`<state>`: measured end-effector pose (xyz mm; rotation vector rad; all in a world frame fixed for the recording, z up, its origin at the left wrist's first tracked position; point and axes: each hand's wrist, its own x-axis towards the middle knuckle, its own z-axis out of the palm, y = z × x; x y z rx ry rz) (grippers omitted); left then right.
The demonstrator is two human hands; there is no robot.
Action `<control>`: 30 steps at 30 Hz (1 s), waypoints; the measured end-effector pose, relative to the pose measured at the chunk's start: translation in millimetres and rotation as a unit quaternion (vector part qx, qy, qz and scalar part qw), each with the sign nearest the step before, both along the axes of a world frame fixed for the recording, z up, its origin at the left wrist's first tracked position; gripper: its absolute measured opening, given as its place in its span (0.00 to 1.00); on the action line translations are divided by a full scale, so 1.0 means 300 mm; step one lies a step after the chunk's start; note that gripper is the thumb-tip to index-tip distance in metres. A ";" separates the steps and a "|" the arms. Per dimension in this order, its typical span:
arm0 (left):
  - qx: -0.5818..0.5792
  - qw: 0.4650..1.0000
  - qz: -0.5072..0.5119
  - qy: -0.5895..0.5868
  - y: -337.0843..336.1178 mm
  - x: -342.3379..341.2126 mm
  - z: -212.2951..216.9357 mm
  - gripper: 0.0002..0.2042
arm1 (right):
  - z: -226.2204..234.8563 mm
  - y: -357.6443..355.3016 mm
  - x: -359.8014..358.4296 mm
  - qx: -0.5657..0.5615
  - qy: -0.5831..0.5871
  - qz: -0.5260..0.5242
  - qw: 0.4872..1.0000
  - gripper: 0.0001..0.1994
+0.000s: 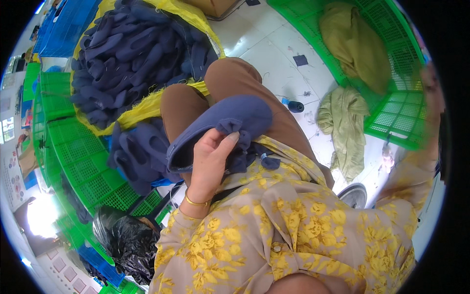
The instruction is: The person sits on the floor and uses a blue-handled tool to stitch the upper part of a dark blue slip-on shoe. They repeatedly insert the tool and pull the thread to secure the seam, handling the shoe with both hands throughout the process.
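Note:
Over my lap, my left hand [213,149] pinches a gathered flap of dark cloth between thumb and fingers. That flap lies against a navy cloth shoe [245,111], its rounded end pointing right and its opening facing lower left. Small dark cloth scraps [269,162] rest on my lap beside the shoe. Far off at the right edge, my right hand [432,93] is raised next to a green basket, smeared by motion; its fingers cannot be made out. More navy shoes [139,152] lie in a heap left of my knee.
A yellow sack [147,109] full of navy shoes stands at the upper left, beside green crates [88,159]. Olive cloth [352,44] hangs in the green basket [396,115]; another piece [345,130] lies on the floor. A dark thread spool [295,106] and black plastic bag [128,240] are nearby.

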<state>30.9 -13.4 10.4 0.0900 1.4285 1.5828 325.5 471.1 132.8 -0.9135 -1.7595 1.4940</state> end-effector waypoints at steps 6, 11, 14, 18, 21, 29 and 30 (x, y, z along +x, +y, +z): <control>-0.045 0.997 -0.022 0.052 0.010 -0.009 -0.014 0.12 | -0.338 -0.947 -0.528 0.022 -0.137 0.198 0.970 0.09; -0.068 0.994 -0.028 0.083 -0.005 0.000 -0.042 0.11 | -0.412 -1.128 -0.647 0.058 -0.141 0.257 0.954 0.07; -0.082 0.991 -0.015 0.106 -0.003 0.014 -0.056 0.10 | -0.382 -1.111 -0.642 -0.041 -0.233 0.310 0.921 0.06; -0.070 0.993 0.000 0.095 0.007 0.015 -0.047 0.06 | -0.377 -1.080 -0.613 -0.194 -0.181 0.337 0.903 0.04; -0.023 0.999 -0.004 0.030 0.008 0.001 -0.031 0.10 | -0.393 -1.030 -0.567 -0.295 -0.101 0.298 0.902 0.08; 0.006 1.000 -0.007 0.005 0.011 -0.004 -0.013 0.10 | -0.232 -0.052 -0.049 -0.290 0.215 -0.107 0.926 0.10; 0.003 1.000 -0.007 0.014 0.013 0.000 -0.014 0.10 | -0.173 0.060 0.032 -0.268 0.251 -0.145 0.919 0.10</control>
